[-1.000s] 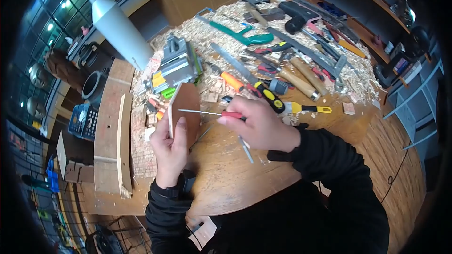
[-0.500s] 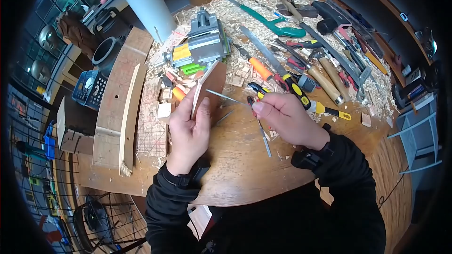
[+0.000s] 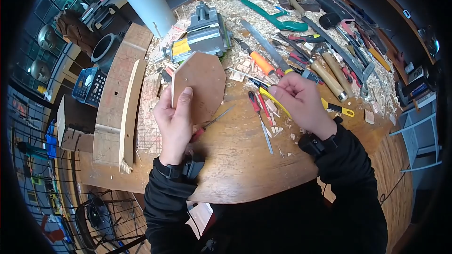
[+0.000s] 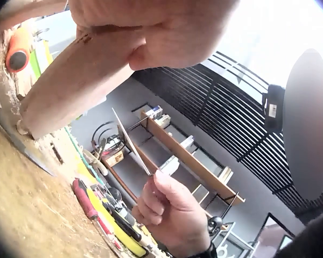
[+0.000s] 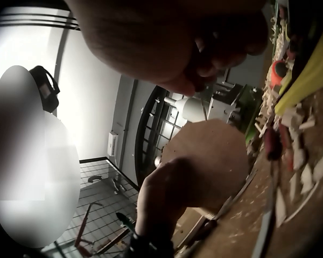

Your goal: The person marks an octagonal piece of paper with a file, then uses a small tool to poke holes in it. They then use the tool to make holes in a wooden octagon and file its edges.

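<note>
My left hand [image 3: 175,121] grips a thin, many-sided wooden board [image 3: 201,84] by its left edge, thumb on its broad face, which is turned towards the head camera. Small holes show in that face. My right hand [image 3: 301,103] is to the right, its fingers curled round a slim metal file [image 4: 132,141] that points towards the board without touching it; its handle is hidden in the fist. A red-handled pointed tool [image 3: 200,133] lies beside my left wrist. Between the hands, another red-handled file [image 3: 264,130] rests on the table.
Wood shavings cover the back of the table [image 3: 235,183], under a grey vise [image 3: 205,33], a green-handled saw [image 3: 287,25] and wooden-handled tools [image 3: 327,80]. A yellow-handled brush [image 3: 346,111] lies at the right. A long wooden strip [image 3: 129,117] lies on the left.
The board has turned from nearly edge-on to show its broad face. My right hand has moved up and right, drawing the file away from the board.
</note>
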Action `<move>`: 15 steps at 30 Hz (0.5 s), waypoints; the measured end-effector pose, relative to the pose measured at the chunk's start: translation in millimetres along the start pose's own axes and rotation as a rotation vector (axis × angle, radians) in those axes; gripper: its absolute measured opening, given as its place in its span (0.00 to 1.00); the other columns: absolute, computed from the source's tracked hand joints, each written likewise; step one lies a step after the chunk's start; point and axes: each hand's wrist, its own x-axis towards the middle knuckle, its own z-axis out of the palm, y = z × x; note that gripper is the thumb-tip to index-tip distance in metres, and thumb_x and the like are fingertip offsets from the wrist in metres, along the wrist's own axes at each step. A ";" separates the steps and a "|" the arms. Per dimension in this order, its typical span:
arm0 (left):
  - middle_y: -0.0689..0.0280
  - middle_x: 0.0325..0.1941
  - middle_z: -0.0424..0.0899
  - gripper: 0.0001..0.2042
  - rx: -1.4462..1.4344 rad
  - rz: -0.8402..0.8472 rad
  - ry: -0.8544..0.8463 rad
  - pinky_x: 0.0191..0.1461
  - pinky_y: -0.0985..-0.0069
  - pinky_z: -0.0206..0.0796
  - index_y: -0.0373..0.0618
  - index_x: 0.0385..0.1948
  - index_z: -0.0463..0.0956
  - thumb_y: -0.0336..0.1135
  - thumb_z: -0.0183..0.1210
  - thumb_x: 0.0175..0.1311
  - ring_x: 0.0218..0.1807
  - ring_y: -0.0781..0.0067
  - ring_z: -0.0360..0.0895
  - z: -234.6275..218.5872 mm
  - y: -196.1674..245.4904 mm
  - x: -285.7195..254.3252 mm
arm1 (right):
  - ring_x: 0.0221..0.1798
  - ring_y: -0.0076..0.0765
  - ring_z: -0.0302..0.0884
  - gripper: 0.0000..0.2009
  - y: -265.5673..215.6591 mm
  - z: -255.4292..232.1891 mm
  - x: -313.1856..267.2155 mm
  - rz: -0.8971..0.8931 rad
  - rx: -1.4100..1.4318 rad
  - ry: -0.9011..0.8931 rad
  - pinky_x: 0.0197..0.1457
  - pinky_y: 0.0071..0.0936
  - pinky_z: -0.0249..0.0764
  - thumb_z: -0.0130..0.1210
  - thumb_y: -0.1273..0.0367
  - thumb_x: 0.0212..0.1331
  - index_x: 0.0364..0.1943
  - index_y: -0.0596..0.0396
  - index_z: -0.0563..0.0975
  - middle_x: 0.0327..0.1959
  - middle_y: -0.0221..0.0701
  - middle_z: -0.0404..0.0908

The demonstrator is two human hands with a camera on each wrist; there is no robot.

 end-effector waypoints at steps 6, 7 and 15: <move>0.65 0.45 0.83 0.12 -0.023 0.002 -0.012 0.50 0.83 0.69 0.34 0.52 0.75 0.27 0.56 0.69 0.44 0.84 0.76 -3.2 -2.6 4.5 | 0.21 0.16 0.64 0.11 -2.4 -1.8 2.1 -0.029 -0.080 0.022 0.26 0.22 0.62 0.61 0.67 0.62 0.28 0.59 0.75 0.17 0.25 0.72; 0.65 0.45 0.83 0.12 -0.032 0.016 -0.010 0.50 0.83 0.69 0.34 0.52 0.75 0.27 0.56 0.69 0.45 0.84 0.76 -3.0 -3.8 4.1 | 0.23 0.13 0.62 0.09 -3.3 0.2 2.4 -0.010 -0.056 0.008 0.27 0.19 0.59 0.61 0.69 0.62 0.28 0.59 0.75 0.19 0.21 0.70; 0.65 0.47 0.83 0.13 -0.023 0.022 -0.036 0.52 0.81 0.68 0.34 0.53 0.74 0.27 0.56 0.69 0.46 0.83 0.77 0.8 -3.3 0.3 | 0.24 0.12 0.61 0.08 -2.4 2.2 3.6 0.007 -0.049 -0.040 0.27 0.18 0.59 0.61 0.71 0.62 0.29 0.60 0.76 0.19 0.19 0.70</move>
